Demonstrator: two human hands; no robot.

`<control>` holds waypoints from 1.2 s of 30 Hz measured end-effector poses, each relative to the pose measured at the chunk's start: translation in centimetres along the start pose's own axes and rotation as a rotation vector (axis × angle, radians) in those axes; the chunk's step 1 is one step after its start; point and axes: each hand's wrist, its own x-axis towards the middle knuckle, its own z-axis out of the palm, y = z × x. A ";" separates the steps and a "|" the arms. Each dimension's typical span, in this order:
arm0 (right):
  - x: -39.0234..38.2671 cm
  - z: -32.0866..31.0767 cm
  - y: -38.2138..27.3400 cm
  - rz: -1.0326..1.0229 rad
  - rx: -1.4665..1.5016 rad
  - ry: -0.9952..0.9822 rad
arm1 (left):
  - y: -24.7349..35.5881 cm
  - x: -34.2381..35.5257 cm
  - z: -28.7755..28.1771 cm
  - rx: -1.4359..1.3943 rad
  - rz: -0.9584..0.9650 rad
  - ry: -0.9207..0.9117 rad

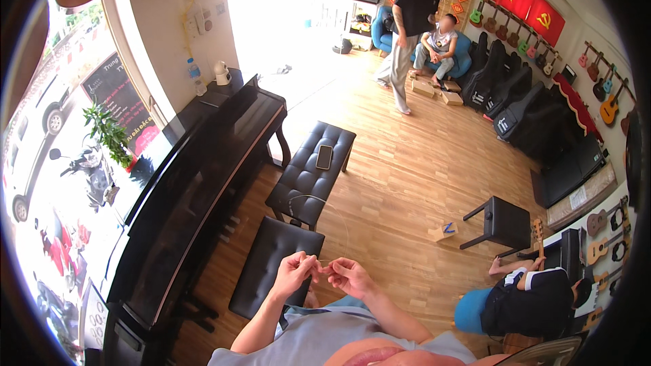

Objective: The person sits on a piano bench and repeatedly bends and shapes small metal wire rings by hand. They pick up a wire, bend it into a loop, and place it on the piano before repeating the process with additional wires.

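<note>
Close in front of my body, my left hand (296,275) and my right hand (348,278) are held near each other with fingers pinched. A thin pale strand (323,262), like a string or wire, runs between the fingertips; its exact kind is too small to make out. Beneath and left of my hands is a black padded bench (261,268). A longer black tufted bench (308,179) stands just beyond it, with a phone (325,157) lying on top. A thin pale curved line crosses that bench's near end.
A black upright piano (196,183) runs along the left. At right are a black stool (498,224), a small wooden box (444,232) on the floor and a seated person (529,301) with a guitar. Farther back, one person walks, another sits, near black instrument cases (519,112).
</note>
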 end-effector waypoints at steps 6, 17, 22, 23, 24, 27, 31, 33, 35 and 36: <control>1.5 0.8 -3.0 0.017 -0.056 -0.025 | 1.1 1.6 1.0 -0.018 0.061 0.080; 1.2 1.4 -4.9 0.183 -0.260 -0.334 | 3.3 2.4 1.8 0.225 0.039 -0.104; 0.1 3.0 -5.4 0.220 -0.370 -0.224 | 3.4 2.1 2.2 0.267 0.027 -0.157; 0.1 3.3 -5.7 0.219 -0.354 -0.208 | 3.7 2.2 2.3 0.308 0.039 -0.151; 0.0 3.4 -5.8 0.219 -0.337 -0.188 | 3.9 2.2 2.5 0.345 0.047 -0.146; -0.2 3.4 -5.8 0.227 -0.369 -0.234 | 3.5 2.1 2.8 0.367 0.031 -0.161; -0.6 2.6 -5.2 0.222 -0.321 -0.307 | 3.6 1.7 3.6 0.306 0.010 -0.173; -0.7 2.6 -5.1 0.217 -0.303 -0.301 | 2.8 1.6 2.8 0.226 0.042 -0.202; -0.5 2.2 -4.8 0.192 -0.308 -0.294 | 2.4 1.5 2.6 0.138 0.081 -0.183; -0.5 1.9 -4.6 0.179 -0.309 -0.283 | 2.4 1.4 2.7 0.116 0.072 -0.180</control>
